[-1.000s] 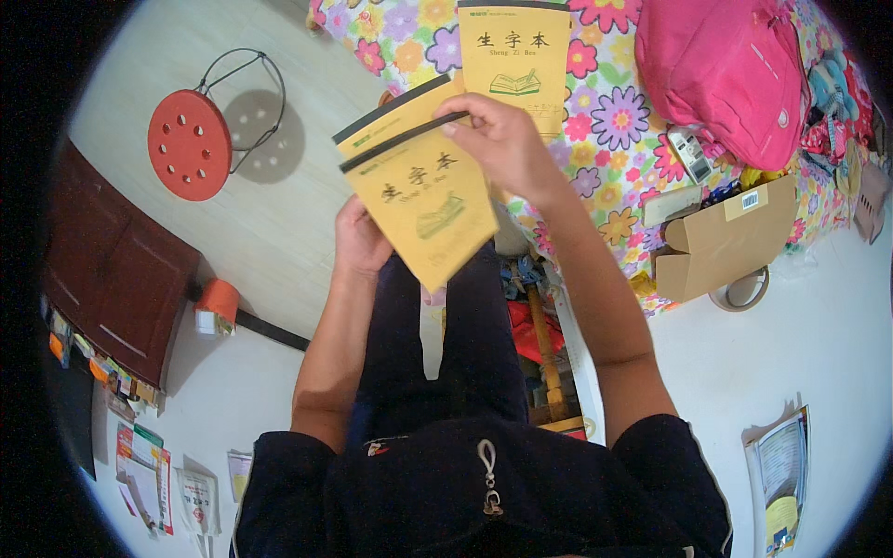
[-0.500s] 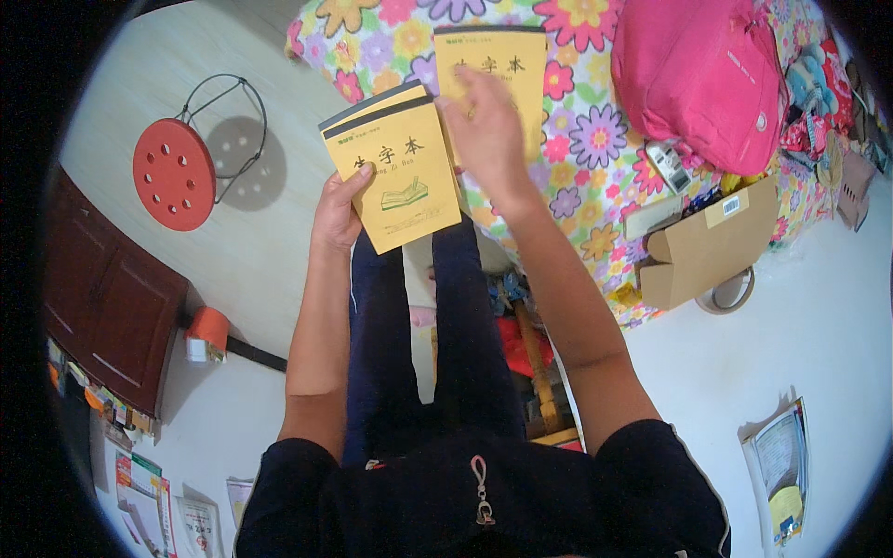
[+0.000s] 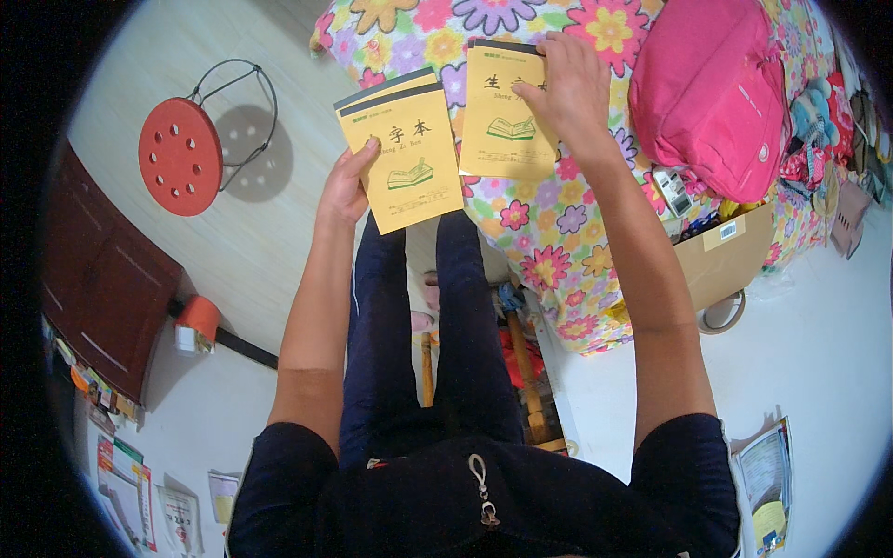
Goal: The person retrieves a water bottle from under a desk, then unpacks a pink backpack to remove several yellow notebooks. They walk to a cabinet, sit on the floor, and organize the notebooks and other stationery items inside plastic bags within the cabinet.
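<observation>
My left hand (image 3: 351, 181) grips a couple of yellow exercise books (image 3: 409, 181), overlapping and slightly fanned, with the thumb pressed on the front cover. The books have dark top bands and a green open-book drawing. To their right, over the flowered cloth, is another yellow exercise book (image 3: 510, 139), with the edge of a further one showing behind it. My right hand (image 3: 572, 93) is closed on its upper right part, thumb across the cover and fingers at the top edge. Its fingertips are partly hidden.
A flowered cloth (image 3: 549, 265) covers the surface ahead. On it are a pink backpack (image 3: 707, 98), a white handheld device (image 3: 672, 191) and a cardboard box (image 3: 726, 260). A roll of tape (image 3: 724, 314) lies beside the box. A red round stool (image 3: 179, 156) stands at left.
My right hand has moved right, from beside the held books to the upper right of the other book. The left hand still holds its books. The whole view has shifted slightly.
</observation>
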Tool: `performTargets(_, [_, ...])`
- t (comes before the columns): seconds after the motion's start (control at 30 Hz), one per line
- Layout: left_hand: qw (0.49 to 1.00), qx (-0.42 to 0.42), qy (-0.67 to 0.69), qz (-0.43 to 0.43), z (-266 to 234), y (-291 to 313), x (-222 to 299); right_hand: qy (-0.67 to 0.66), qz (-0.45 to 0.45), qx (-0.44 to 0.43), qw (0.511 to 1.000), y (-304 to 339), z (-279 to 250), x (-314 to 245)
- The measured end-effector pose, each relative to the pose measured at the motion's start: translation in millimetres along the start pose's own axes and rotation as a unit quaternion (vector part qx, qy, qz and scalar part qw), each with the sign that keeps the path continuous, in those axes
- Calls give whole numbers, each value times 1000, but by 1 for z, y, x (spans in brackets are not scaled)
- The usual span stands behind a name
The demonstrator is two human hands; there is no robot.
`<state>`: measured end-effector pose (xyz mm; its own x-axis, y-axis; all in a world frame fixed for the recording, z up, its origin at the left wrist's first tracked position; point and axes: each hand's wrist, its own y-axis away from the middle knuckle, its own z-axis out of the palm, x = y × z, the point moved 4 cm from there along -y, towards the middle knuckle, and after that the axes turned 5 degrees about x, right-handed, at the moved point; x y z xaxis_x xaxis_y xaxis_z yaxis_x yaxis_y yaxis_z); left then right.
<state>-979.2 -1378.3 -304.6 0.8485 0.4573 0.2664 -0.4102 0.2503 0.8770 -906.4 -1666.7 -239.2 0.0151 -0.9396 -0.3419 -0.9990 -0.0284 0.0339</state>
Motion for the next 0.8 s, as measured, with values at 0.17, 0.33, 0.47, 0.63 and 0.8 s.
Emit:
performTargets(0.17, [1000, -1, 19, -3, 0, -2, -2, 1, 2, -7, 1000, 4, -1, 0])
performTargets(0.33, [1000, 3, 2, -11, 2, -1, 1, 33, 83, -86, 992, 1, -1, 9])
performTargets(0.47, [1000, 7, 6, -13, 3, 0, 1, 10, 115, -62, 991, 11, -6, 12])
performTargets(0.63, [1000, 7, 14, -12, 5, 0, 3, -9, 87, 65, 994, 40, -22, 17])
performTargets(0.8, [999, -8, 23, -31, -2, -5, -2, -205, 171, 71, 961, 68, -64, 6])
